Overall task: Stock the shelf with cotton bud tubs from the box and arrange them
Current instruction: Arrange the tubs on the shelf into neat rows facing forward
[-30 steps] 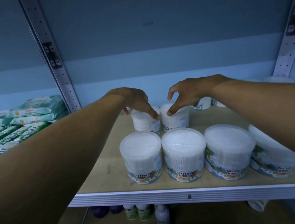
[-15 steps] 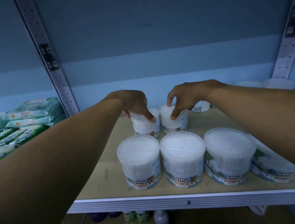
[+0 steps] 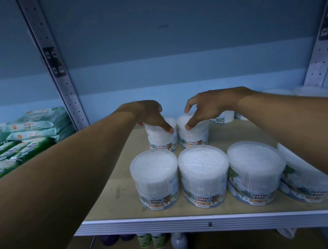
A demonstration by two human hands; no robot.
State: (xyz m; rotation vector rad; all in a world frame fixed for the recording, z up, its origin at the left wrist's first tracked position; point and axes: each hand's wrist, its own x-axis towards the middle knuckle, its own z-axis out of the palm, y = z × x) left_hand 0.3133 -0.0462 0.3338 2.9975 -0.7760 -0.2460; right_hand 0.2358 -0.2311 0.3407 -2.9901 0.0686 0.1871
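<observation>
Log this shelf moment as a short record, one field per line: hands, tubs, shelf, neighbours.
left hand: left hand grips the top of the back-left tub
right hand: right hand grips the top of the back-right tub
back tubs: upright, side by side, behind the front row
front row: front-left tub, front-middle tub, front-right tub, more at right partly hidden by the arm
shelf: shelf, wooden, white front edge
neighbours: wipe packs in the bay to the left
below: bottles on the lower shelf
</observation>
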